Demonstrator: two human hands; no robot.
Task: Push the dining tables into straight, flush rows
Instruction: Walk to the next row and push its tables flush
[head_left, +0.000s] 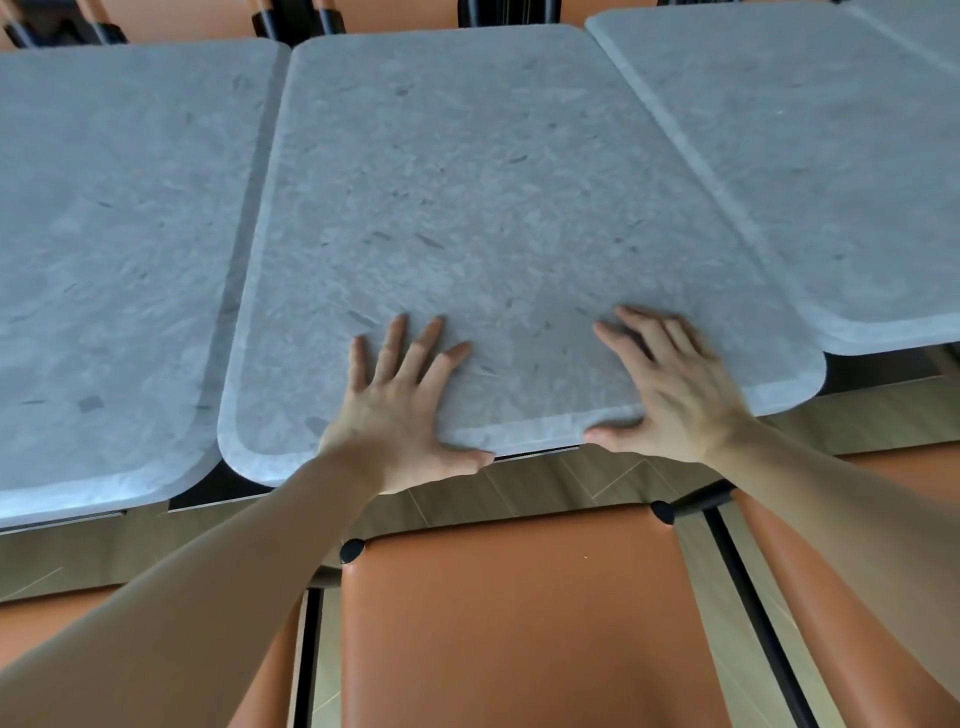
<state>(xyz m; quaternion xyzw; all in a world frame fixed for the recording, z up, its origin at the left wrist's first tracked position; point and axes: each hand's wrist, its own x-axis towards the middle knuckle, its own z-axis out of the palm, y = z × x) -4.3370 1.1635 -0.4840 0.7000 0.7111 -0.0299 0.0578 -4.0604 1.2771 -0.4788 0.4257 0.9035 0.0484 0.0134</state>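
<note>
Just one camera here, worn on the person's head, wide-angle, looking forward and steeply down from close range. It faces across the middle table (519, 208) toward the far chairs (405, 13), with the near chair seat (519, 623) right underneath.

An orange upholstered chair seat (519, 618) sat at the bottom centre, its leather-like surface smooth, with a black rounded cap (352, 551) at its far left corner and another black cap (662, 512) at its far right corner. A second orange seat (852, 597) lay to its right and a third orange seat (260, 686) to its left, each partly hidden. Black metal frame bars (753, 613) ran between the seats. Wood-patterned flooring (545, 483) showed beneath, laid in angled planks. Along the top edge, orange chair backs (405, 13) with black frame posts (506, 11) stood in a row.
</note>
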